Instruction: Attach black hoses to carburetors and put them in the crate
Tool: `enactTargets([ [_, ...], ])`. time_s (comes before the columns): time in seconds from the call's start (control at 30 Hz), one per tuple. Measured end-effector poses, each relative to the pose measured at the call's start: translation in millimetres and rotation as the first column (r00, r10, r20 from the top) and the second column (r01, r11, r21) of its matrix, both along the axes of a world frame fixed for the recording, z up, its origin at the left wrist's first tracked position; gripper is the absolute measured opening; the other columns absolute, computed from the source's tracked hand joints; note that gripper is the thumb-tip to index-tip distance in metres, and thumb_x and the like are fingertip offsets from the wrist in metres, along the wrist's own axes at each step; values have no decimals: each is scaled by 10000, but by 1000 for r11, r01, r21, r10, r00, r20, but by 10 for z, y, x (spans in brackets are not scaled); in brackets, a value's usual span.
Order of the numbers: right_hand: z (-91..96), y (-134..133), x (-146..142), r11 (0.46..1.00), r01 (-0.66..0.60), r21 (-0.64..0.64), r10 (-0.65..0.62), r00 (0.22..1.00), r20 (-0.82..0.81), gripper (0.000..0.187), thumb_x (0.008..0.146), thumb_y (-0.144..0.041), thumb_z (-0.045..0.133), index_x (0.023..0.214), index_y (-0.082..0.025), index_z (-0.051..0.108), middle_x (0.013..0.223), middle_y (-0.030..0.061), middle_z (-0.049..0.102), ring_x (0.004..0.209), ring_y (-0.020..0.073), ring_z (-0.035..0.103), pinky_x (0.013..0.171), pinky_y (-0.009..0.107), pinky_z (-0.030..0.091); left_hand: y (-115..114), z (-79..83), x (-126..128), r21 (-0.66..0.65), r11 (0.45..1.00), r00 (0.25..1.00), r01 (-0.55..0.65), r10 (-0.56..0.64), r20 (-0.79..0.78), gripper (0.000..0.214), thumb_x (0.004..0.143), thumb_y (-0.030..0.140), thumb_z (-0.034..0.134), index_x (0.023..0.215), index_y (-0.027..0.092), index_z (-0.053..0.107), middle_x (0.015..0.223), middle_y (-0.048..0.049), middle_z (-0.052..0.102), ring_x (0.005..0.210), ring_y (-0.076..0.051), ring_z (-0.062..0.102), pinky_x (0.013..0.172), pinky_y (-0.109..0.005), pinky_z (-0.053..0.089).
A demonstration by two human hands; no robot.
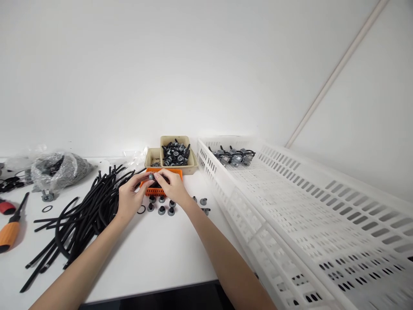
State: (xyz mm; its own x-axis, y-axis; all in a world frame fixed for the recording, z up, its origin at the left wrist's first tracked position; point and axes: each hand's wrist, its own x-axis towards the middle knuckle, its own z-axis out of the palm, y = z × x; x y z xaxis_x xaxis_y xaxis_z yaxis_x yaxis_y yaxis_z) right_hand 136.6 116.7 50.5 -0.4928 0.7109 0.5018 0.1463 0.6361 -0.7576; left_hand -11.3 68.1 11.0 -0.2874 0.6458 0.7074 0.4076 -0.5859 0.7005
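Above the front of an orange basket, my left hand and my right hand come together. Between their fingertips is a small grey fitting, pinched from both sides; the fingers partly cover it. Dark parts lie in the basket, mostly hidden by the hands. Just below on the white table stand several grey caps with black tops. A black rubber ring lies near my left wrist. More grey fittings sit to the right of my right forearm.
Black hoses are heaped at left, beside a plastic bag of parts and an orange-handled screwdriver. Behind the basket, a beige bin holds grey-and-black fittings. A large white crate fills the right, with assembled parts at its far end.
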Motion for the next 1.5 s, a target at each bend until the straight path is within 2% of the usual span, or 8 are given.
enactTargets([
  [0.33, -9, 28, 21, 1000, -9, -18, 10, 1000, 21, 253, 897, -398, 494, 770, -186, 548, 709, -17, 548, 661, 127, 502, 630, 252, 395, 5, 1, 1, -39, 999, 999, 25, -27, -47, 253, 822, 348, 666, 1017, 188, 663, 957, -46, 717, 876, -181, 684, 837, -327, 557],
  [0.5, -18, -8, -3, 995, 95, -4, -95, 991, -96, 268, 832, -443, 612, 750, -189, 581, 673, -23, 566, 617, 124, 518, 592, 252, 413, 4, 12, 4, -49, 999, 994, -20, 14, -106, 245, 850, 365, 624, 1018, 188, 613, 963, -55, 691, 914, -187, 670, 847, -332, 545],
  [0.77, 1, 19, 7, 999, -25, 34, 32, 970, -239, 210, 822, -269, 635, 1008, -198, 703, 990, 63, 729, 847, 167, 671, 779, 296, 535, 39, 10, 0, -94, 995, 997, 19, -26, -77, 311, 895, 390, 547, 1140, 201, 573, 1099, -84, 670, 985, -204, 654, 897, -360, 522],
  [0.97, -29, 34, -14, 982, 80, 173, -50, 984, -169, 169, 847, -283, 622, 949, -202, 729, 960, 67, 720, 822, 171, 648, 726, 298, 528, 21, 54, 10, -127, 992, 978, 26, -52, -203, 276, 868, 410, 570, 1003, 192, 671, 999, -69, 719, 933, -218, 659, 888, -373, 516],
  [1.1, 16, -9, 23, 981, 72, 181, -50, 991, -122, 191, 843, -313, 633, 979, -212, 722, 968, 65, 711, 828, 173, 634, 726, 302, 516, 25, 67, 2, -113, 990, 986, 88, -103, -130, 237, 817, 410, 644, 907, 196, 695, 946, -64, 713, 913, -212, 647, 860, -363, 517],
  [1.23, 77, -36, 109, 978, 47, 205, -22, 992, -121, 242, 903, -332, 536, 1045, -214, 693, 960, 63, 698, 865, 176, 637, 759, 299, 507, 73, 34, -26, -149, 983, 992, 106, -93, 89, 280, 755, 422, 712, 886, 175, 693, 882, -57, 684, 818, -185, 642, 768, -321, 531],
  [1.37, 76, 47, 174, 956, 211, 202, -157, 954, -258, 347, 970, -374, 384, 971, -188, 677, 858, 69, 680, 828, 179, 638, 787, 312, 496, 82, 44, -37, -169, 979, 952, 117, -63, 299, 322, 719, 424, 743, 891, 161, 676, 851, -49, 695, 798, -184, 659, 765, -322, 541],
  [1.5, 70, 166, 237, 906, 406, 117, -344, 870, -354, 438, 989, -427, 290, 922, -182, 646, 748, 56, 627, 720, 171, 607, 702, 301, 484, -15, 127, 44, -162, 981, 981, 111, -82, 173, 280, 762, 414, 705, 903, 174, 682, 936, -67, 717, 870, -203, 673, 823, -342, 541],
])
